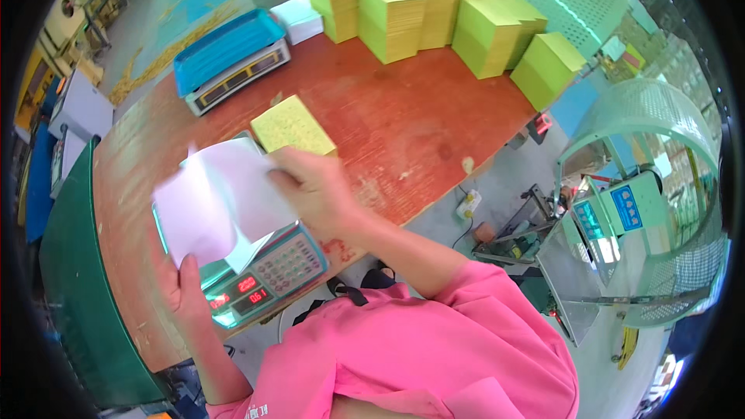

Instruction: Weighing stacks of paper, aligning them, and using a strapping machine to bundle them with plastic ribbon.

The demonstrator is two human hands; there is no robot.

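White paper sheets [198,213], blurred by motion, are bent and partly separated between my two hands above a digital scale. My left hand [182,287] grips their near left edge, thumb on top. At their right side, my right hand [318,186] is closed on the sheets, its fingertips partly hidden. Under the papers, the counting scale [283,268] shows its keypad and lit red display, while its pan is mostly covered. A small yellow paper stack [293,126] lies on the table just beyond my right hand.
Several tall yellow paper stacks [392,19] line the far edge of the red table [419,124]. Another scale with a blue tray [229,43] stands at the far left, beside a white stack [299,19]. A machine with a round mesh guard [652,109] stands to the right.
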